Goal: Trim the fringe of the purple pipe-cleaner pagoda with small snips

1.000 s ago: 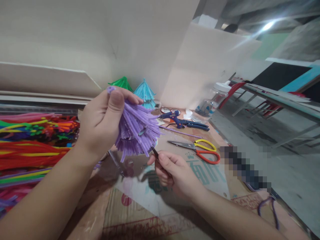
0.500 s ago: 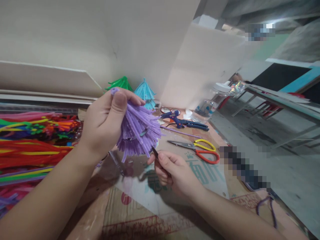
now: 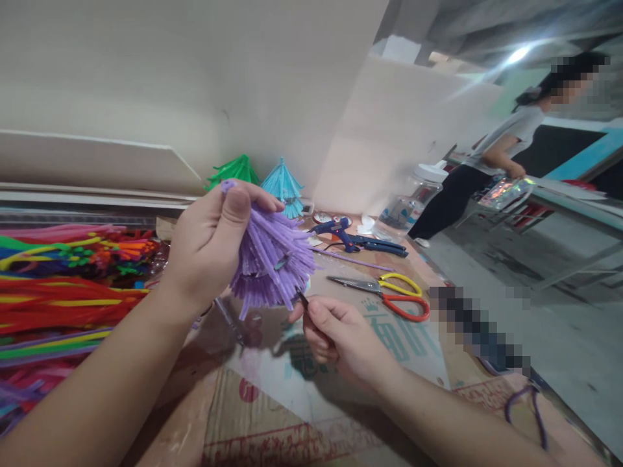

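My left hand (image 3: 207, 240) grips a purple pipe-cleaner tree (image 3: 272, 259) near its looped top, with the layered strands fanning out down to the right. My right hand (image 3: 335, 331) is closed around dark, thin tweezers (image 3: 302, 298), most of which the fingers hide. Their tip touches or lies very close to the lower edge of the purple strands. Behind my left hand stand a green pipe-cleaner tree (image 3: 238, 170) and a light blue one (image 3: 283, 185). Scissors (image 3: 374, 285) with one yellow and one red handle lie right of the purple tree.
Bundles of coloured pipe cleaners (image 3: 63, 298) fill the left side. A blue glue gun (image 3: 338, 230), dark-handled pliers (image 3: 379, 245) and a clear jar (image 3: 416, 194) sit toward the back. Cardboard (image 3: 253, 415) covers the tabletop. A person (image 3: 506, 143) stands beyond, at another table.
My hands and the purple tree have barely moved, shifting slightly down with the view. The person in the background has come into sight at the right, holding something shiny.
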`<state>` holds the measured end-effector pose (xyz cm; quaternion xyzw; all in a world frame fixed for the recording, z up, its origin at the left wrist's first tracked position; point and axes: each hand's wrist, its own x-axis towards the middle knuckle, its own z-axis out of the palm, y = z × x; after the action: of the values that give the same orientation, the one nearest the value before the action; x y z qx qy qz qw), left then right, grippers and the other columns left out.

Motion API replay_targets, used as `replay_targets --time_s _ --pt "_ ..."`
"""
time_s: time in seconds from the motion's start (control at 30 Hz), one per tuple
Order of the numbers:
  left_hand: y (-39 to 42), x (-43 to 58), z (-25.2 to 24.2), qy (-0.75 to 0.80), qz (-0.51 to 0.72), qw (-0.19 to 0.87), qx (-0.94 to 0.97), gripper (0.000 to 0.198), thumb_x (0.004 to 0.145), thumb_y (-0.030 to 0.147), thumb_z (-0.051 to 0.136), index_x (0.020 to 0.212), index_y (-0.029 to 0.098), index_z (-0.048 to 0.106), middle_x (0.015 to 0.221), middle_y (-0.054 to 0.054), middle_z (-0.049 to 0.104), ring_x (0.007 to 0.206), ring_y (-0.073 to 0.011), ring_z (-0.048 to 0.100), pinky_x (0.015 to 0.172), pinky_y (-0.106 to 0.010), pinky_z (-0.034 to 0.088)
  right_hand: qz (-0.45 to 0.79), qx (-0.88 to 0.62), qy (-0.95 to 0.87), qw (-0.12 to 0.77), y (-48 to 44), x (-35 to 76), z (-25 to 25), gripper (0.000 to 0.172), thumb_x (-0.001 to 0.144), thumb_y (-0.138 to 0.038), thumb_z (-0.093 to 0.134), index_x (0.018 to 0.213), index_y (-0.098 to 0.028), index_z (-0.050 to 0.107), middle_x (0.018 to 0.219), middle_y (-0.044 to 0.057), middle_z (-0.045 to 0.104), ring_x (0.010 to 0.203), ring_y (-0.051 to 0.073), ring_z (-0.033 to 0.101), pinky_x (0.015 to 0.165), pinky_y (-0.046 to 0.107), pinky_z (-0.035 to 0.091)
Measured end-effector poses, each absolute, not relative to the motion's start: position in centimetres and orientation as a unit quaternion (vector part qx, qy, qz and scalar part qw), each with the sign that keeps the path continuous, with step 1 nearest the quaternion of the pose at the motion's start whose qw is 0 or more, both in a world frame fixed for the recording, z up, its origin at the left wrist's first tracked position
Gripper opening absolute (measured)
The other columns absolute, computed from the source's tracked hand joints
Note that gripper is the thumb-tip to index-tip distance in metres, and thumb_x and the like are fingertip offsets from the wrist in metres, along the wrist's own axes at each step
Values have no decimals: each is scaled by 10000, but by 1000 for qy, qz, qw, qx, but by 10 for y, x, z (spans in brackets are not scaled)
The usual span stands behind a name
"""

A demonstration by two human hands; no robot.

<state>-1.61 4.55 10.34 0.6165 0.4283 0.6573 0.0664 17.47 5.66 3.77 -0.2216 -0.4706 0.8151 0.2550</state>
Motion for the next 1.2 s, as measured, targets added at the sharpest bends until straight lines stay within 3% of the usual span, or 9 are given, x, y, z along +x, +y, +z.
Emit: replay_targets --time_s 0.37,1.2 --pt "45 -17 105 435 665 90 600 384 919 595 490 833 278 689 909 -25 727 924 -219 689 851 -374 535 811 -229 -474 254 55 174 38 485 731 -606 747 818 -141 644 473 -110 356 386 36 172 398 213 114" --pt "46 -19 102 438 650 87 615 391 954 562 454 864 258 683 936 -43 720 949 -240 685 881 -402 521 834 -213 -449 239 57 172 38 474 712 -587 778 811 -146 634 443 -120 355 367 28 156 376 194 94"
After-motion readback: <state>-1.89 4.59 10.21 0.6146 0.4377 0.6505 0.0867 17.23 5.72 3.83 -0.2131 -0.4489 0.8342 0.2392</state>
